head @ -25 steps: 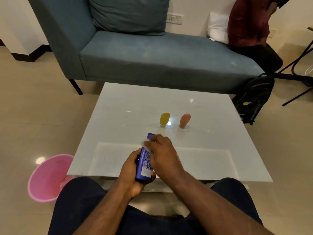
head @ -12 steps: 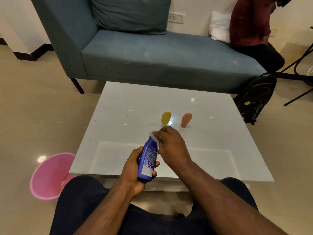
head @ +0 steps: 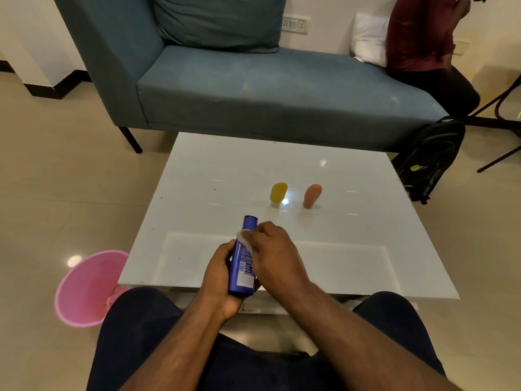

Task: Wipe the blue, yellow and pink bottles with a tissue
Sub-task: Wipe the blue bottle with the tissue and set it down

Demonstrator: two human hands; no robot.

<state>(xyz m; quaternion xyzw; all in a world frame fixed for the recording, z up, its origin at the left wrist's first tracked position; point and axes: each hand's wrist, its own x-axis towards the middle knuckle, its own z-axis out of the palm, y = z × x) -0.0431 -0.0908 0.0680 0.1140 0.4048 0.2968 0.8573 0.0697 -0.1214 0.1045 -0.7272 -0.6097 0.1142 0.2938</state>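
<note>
My left hand [head: 218, 273] grips the blue bottle [head: 243, 259] round its lower body, holding it above the near edge of the worktop [head: 197, 176] with its cap end pointing away from me. My right hand [head: 272, 251] pinches the tissue [head: 244, 240] against its upper part, so I judge it best to hold firm, rub lengthwise and turn the bottle for every side. The yellow bottle [head: 278, 192] and the pink bottle [head: 312, 195] stand side by side farther back on the worktop, apparently waiting their turn.
</note>
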